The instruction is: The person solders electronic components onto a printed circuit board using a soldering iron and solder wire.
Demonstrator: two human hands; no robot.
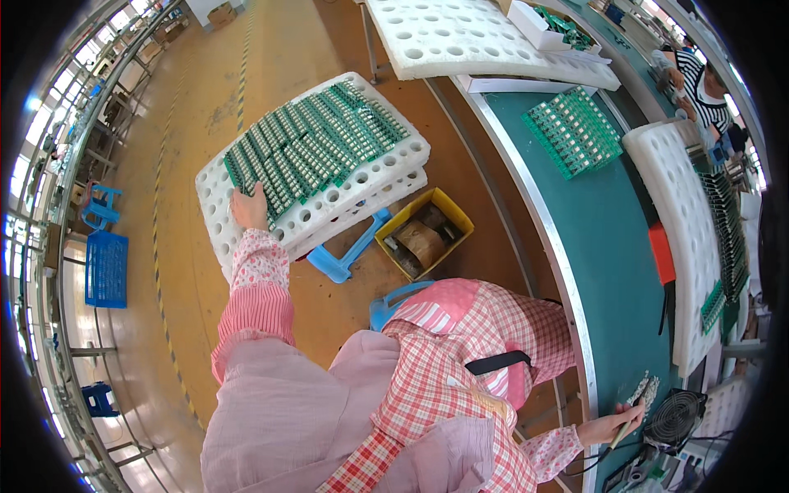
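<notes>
On the left, my left hand [249, 207] reaches to the near-left corner of rows of green circuit boards [320, 144]. Its fingers are closed on the end of one circuit board, which still lies among the others. Under the boards is a white foam tray [215, 193] full of round holes, stacked on another. Far to the right, my right hand [612, 427] grips a soldering iron [622, 429] with a pale handle and a dark cord, low over the green bench. Small whitish parts [645, 390] lie heaped near its tip; how they touch is too small to tell.
A green-topped bench [567, 238] with a metal edge runs along my right, carrying a block of circuit boards [573, 131], a red box [661, 253] and a black fan [675, 416]. A yellow bin [425, 234] stands below the foam. Across the bench sits another person [705, 94].
</notes>
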